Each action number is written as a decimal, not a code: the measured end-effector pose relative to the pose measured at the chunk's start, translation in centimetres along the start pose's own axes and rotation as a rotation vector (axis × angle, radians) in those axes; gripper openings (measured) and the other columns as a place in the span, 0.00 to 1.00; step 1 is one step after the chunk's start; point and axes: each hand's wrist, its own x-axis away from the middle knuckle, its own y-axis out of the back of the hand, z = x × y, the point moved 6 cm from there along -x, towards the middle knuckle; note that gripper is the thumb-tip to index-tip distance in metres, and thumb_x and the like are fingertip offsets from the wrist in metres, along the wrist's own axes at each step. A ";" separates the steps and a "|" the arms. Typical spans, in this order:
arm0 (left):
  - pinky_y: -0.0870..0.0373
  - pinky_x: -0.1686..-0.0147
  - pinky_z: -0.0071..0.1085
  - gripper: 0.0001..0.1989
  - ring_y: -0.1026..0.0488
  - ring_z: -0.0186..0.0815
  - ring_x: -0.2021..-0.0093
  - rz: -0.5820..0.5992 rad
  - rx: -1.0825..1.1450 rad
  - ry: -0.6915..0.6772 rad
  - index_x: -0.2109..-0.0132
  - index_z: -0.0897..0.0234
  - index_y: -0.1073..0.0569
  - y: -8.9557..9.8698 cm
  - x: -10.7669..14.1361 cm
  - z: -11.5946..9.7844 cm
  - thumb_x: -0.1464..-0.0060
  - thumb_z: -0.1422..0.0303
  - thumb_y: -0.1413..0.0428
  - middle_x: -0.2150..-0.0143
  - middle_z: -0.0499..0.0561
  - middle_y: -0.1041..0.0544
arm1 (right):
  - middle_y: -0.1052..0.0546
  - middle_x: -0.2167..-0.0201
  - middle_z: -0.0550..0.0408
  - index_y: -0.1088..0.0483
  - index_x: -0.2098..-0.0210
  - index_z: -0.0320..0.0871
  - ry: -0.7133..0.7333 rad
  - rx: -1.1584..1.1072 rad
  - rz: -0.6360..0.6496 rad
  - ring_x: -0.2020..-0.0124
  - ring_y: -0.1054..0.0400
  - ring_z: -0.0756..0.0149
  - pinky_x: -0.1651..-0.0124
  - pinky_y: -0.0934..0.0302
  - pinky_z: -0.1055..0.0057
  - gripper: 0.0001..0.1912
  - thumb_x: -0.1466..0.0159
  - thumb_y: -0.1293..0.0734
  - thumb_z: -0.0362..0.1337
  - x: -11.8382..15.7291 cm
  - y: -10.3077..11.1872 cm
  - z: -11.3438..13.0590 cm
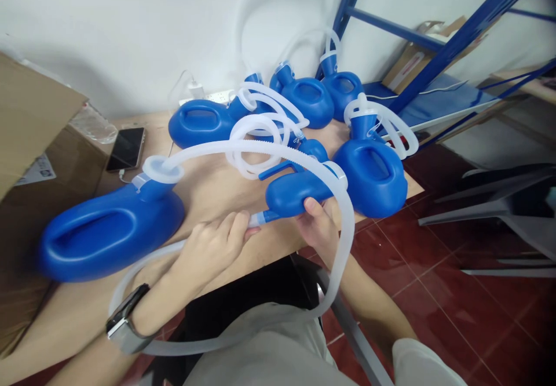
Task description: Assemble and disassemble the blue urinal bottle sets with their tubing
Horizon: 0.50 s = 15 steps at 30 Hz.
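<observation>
My left hand (221,235), with a watch on its wrist, is closed round the end of a whitish plastic hose (345,229). That end meets the narrow neck of a blue plastic urinal cup (286,193); how deep the two are joined is hidden. My right hand (319,229) grips the cup from below, thumb on its near side. The hose loops past my right forearm, over my lap and behind my left wrist. Its other end runs to the white cap of a blue urinal bottle (113,229) lying at the table's left.
Several more blue bottles with hoses, including one (369,177) at the right, stand or lie on the wooden table (204,183). A phone (125,149) charges near a cardboard box (35,125). Blue metal shelving (391,26) rises at the right, beside a grey chair (499,212).
</observation>
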 end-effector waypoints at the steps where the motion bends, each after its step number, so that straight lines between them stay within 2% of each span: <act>1: 0.46 0.83 0.35 0.22 0.32 0.33 0.84 0.002 0.013 0.006 0.67 0.61 0.34 0.0 0.0 0.0 0.21 0.65 0.58 0.80 0.43 0.33 | 0.15 0.49 0.57 0.27 0.43 0.58 0.017 0.007 0.012 0.39 0.22 0.49 0.35 0.25 0.45 0.32 0.44 0.18 0.52 0.1 -0.1 0.1; 5: 0.46 0.83 0.35 0.23 0.33 0.34 0.84 0.027 0.040 0.043 0.68 0.61 0.34 -0.1 0.2 0.0 0.21 0.63 0.59 0.80 0.43 0.33 | 0.16 0.46 0.55 0.28 0.42 0.58 0.052 0.021 0.034 0.36 0.24 0.47 0.34 0.26 0.44 0.35 0.45 0.18 0.56 0.3 -0.2 0.2; 11: 0.47 0.82 0.34 0.24 0.31 0.34 0.84 0.087 0.083 0.025 0.67 0.61 0.34 0.0 0.2 -0.3 0.20 0.64 0.62 0.81 0.44 0.31 | 0.14 0.52 0.53 0.28 0.40 0.57 0.051 0.111 0.032 0.43 0.20 0.45 0.36 0.24 0.42 0.40 0.48 0.18 0.60 0.3 0.4 0.1; 15: 0.54 0.80 0.36 0.23 0.32 0.36 0.85 0.173 0.155 0.041 0.65 0.61 0.33 -0.5 1.0 -0.4 0.21 0.62 0.62 0.81 0.46 0.31 | 0.16 0.45 0.53 0.30 0.38 0.58 0.031 0.163 0.068 0.34 0.26 0.43 0.30 0.29 0.40 0.47 0.51 0.18 0.64 -0.3 0.5 0.2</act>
